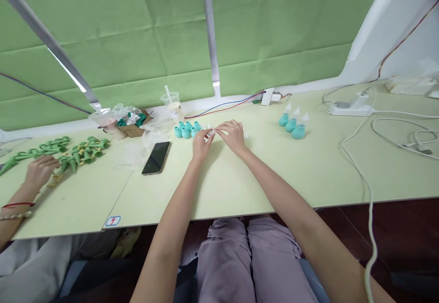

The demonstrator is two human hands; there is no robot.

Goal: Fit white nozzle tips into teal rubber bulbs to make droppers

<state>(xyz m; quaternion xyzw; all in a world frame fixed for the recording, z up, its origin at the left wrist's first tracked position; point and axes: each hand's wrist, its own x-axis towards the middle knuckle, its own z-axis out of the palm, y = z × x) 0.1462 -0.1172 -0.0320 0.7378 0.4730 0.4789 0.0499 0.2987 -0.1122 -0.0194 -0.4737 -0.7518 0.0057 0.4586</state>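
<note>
Over the table, my left hand (pixel 201 145) and my right hand (pixel 233 136) meet with their fingertips pinched close together. Between them is a small whitish piece (pixel 211 132), mostly covered by the fingers, so its kind is unclear. Just left of my left hand stand several turquoise bulb-shaped pieces (pixel 185 132) with open necks. Farther right, three turquoise bulbs (pixel 291 125) stand in a slanting row, each topped with a clear pointed tip (pixel 297 111). A bit of clear plastic (pixel 247 135) lies beside my right hand.
A phone (pixel 156 158) and crumpled plastic bags (pixel 154 131) lie left of my hands. Behind them are a plastic cup (pixel 173 106) and a cardboard box (pixel 133 130). A co-worker's hand (pixel 40 171) touches green cone-shaped pieces (pixel 87 152). A power strip (pixel 351 108) and white cables (pixel 356 163) lie right.
</note>
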